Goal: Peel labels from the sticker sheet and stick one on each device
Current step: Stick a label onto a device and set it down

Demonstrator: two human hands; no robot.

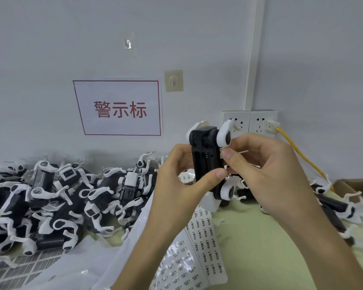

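Black-bodied device (205, 162) stands upright in the gripping left hand (176, 178), while the right hand (264, 164) pinches its right edge.

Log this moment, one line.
left hand: holds black-and-white plastic device | right hand: pinches its side | white sticker sheet: on green table

Device (205, 155) in L grip (176, 181), R grip (266, 164)
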